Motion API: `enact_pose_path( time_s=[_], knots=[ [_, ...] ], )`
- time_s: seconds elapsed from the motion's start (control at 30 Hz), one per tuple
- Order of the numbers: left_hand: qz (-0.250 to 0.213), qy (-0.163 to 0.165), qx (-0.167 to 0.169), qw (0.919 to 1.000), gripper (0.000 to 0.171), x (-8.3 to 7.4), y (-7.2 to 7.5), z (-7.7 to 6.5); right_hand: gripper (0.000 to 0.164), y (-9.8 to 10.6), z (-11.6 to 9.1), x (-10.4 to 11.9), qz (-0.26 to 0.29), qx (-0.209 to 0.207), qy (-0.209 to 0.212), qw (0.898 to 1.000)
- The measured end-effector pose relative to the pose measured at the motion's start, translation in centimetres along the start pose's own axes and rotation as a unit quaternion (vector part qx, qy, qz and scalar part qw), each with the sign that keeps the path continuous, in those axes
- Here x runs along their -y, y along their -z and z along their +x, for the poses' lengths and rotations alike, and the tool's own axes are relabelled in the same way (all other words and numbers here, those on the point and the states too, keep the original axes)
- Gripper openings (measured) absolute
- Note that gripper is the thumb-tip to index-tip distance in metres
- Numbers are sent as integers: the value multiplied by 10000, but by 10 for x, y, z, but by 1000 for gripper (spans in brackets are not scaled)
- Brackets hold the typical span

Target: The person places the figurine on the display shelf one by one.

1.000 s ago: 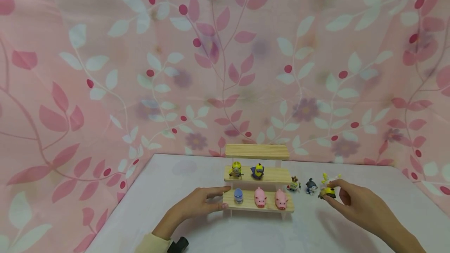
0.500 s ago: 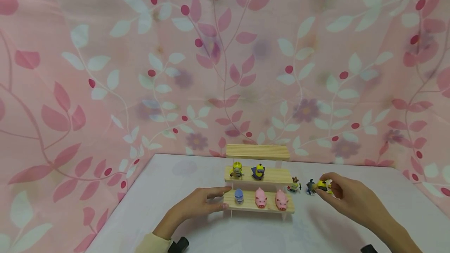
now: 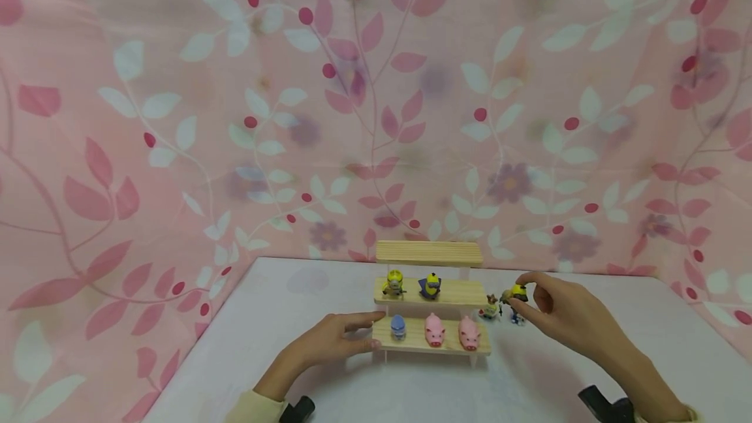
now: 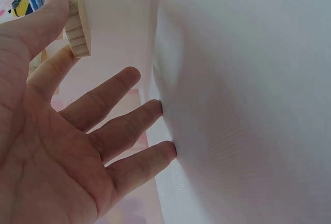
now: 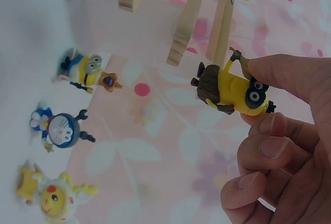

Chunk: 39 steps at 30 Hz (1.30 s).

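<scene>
My right hand (image 3: 572,318) pinches a yellow Minion figurine (image 5: 232,89) with goggles and a brown grassy skirt between thumb and fingers. It is held sideways in the right wrist view, off the table and right of the small tiered wooden shelf (image 3: 461,292). My left hand (image 3: 331,344) holds the left end of the shelf's lower board (image 4: 77,27) with thumb and index finger, the other fingers spread. On the lower board stand a blue figurine (image 3: 398,327) and two pink pigs, a left pig (image 3: 435,330) and a right pig (image 3: 469,333). Two Minions, one helmeted (image 3: 394,283) and one caped (image 3: 430,286), occupy the middle board.
Beside the shelf on the white table (image 3: 329,397) stand a Minion with a staff (image 5: 83,71), a blue-and-white cat figurine (image 5: 61,130) and a yellow figurine in a white hood (image 5: 54,200). A pink floral cloth (image 3: 376,116) hangs behind the table.
My right hand has moved left and slightly up with the Minion figurine, passing over the other figurines toward the shelf. My left hand has stayed at the shelf's end.
</scene>
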<state>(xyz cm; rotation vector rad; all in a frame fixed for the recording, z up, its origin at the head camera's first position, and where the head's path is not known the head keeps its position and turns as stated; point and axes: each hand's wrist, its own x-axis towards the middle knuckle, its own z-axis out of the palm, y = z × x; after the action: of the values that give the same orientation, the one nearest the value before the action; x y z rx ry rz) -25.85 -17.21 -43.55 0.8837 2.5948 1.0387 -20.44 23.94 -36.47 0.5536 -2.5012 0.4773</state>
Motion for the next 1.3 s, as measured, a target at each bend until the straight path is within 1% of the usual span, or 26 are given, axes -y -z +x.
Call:
enact_pose_path(
  time_s=[0.2, 0.53, 0.8, 0.93, 1.17, 1.3],
  knots=[
    [29, 15, 25, 10000, 58, 1, 0, 1, 29, -2, 11, 5, 20, -39, 105, 9999],
    [-35, -17, 8, 10000, 59, 1, -1, 1, 26, -8, 28, 12, 391, 142, 160, 9990],
    [-7, 11, 17, 10000, 58, 2, -1, 1, 26, -14, 37, 15, 408, 376, 97, 9984],
    [10, 7, 6, 10000, 58, 2, 0, 1, 27, -17, 42, 17, 407, 412, 93, 9983],
    [73, -28, -11, 10000, 59, 2, -1, 1, 27, -22, 47, 21, 570, 552, 132, 9968],
    [58, -8, -11, 10000, 58, 1, -1, 1, 27, -25, 50, 22, 567, 675, 54, 9961]
  ],
)
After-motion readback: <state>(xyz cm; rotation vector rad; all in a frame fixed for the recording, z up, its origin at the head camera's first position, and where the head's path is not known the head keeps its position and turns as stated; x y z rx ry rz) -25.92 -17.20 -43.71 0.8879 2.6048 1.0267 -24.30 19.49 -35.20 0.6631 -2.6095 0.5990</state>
